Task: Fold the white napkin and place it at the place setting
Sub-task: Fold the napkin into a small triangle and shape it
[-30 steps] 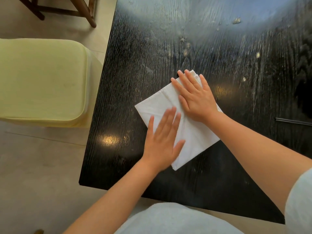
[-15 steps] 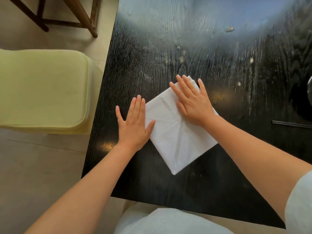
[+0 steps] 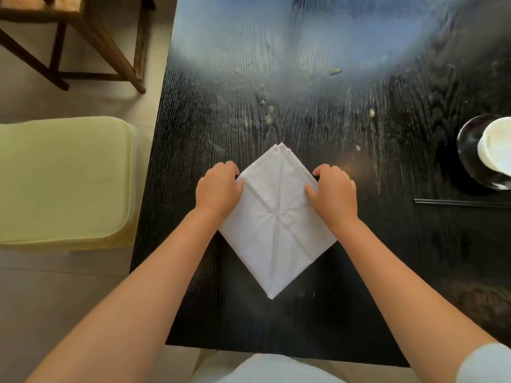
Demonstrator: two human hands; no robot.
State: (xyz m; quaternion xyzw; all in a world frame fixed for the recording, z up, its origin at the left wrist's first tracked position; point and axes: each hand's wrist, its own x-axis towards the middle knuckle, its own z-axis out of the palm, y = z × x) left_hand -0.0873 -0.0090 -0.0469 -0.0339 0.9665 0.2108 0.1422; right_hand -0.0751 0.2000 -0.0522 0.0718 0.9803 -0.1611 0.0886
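Head view. The white napkin (image 3: pixel 278 225) lay flat on the black table (image 3: pixel 318 92), a little below the centre of the frame. It was folded to a square and turned on its corner like a diamond. One corner pointed to the top of the frame, where several layered edges showed, and the opposite corner pointed down toward the person. The long diagonal ran top to bottom of the frame. Creases crossed near its middle, one running along that diagonal.

The left hand (image 3: pixel 218 190) was on the diamond's left corner, fingers curled over the edge and thumb on top of the cloth, closed on the napkin. The right hand (image 3: pixel 333 193) matched it on the right corner, fingers curled at the edge, thumb pressing the cloth, also clamped on the napkin. Whether the edges were lifted off the table could not be told. Both bare forearms ran in from the bottom corners of the frame.

At the right edge of the frame sat a glass dish (image 3: pixel 470 158), and a white cup (image 3: pixel 497 145) stood in it, partly cut off by the frame. What the cup held could not be told. Just below the dish, black chopsticks (image 3: pixel 459 202) lay flat, running left to right, well apart from the napkin.

Left of the table stood a pale yellow cushioned seat (image 3: pixel 63 181). A wooden chair (image 3: pixel 91 42) was at upper left.
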